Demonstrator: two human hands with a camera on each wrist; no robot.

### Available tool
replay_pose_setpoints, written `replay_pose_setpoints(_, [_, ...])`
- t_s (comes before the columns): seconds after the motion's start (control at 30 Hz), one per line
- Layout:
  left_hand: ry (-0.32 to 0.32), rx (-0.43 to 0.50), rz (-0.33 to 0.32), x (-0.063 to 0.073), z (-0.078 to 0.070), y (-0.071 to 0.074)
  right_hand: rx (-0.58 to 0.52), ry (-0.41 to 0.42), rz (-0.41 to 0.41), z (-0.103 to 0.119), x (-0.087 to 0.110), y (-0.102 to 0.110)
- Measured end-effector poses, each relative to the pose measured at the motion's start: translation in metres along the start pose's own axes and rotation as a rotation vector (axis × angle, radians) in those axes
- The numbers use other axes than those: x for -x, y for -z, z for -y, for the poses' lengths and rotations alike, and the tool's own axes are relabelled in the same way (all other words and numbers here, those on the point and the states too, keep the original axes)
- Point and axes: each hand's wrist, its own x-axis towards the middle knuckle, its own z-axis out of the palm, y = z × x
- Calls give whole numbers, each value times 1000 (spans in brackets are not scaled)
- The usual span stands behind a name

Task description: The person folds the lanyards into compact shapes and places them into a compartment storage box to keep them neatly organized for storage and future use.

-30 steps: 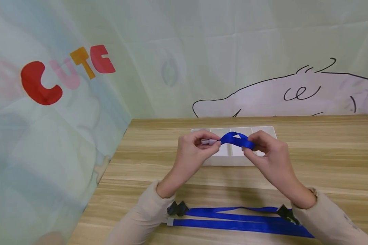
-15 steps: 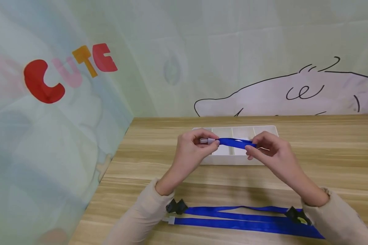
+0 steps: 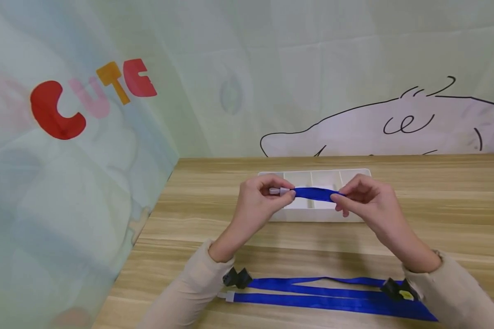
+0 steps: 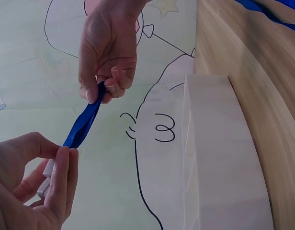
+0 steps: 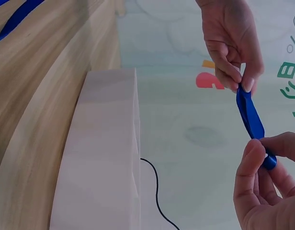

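A short folded length of blue lanyard is stretched between both hands above the white tray. My left hand pinches its left end between thumb and fingers, right by a pale grey clip that sticks back into the palm. At the other end my right hand grips the band with thumb and fingertips. In the right wrist view a small loop of the blue band pokes out below the right fingers. The left wrist view shows the two layers of band slightly parted.
The white divided tray sits on the wooden table behind the hands. Near the front edge lie more blue lanyards, with black buckles at the left and another black piece by the right sleeve. A printed cloth hangs behind.
The blue band, arched with an open gap a second ago, is now drawn nearly straight. My right hand has shifted slightly right; the left hand keeps its pinch.
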Motion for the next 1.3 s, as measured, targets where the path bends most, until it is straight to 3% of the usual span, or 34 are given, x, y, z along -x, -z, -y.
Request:
replay_pose_setpoints(0.3, [2, -16, -17, 0, -1, -5, 161, 132, -49, 6, -1, -8])
replay_pose_setpoints(0.63, [-44, 58, -8, 0, -3, -14, 363, 237, -147, 14, 0, -24])
replay_pose_setpoints(0.97, [-141, 51, 0, 1, -5, -23, 311, 295, -185, 15, -4, -37])
replay_pose_setpoints(1.3, [-192, 61, 7, 1, -3, -26, 154, 293, -135, 17, -6, -43])
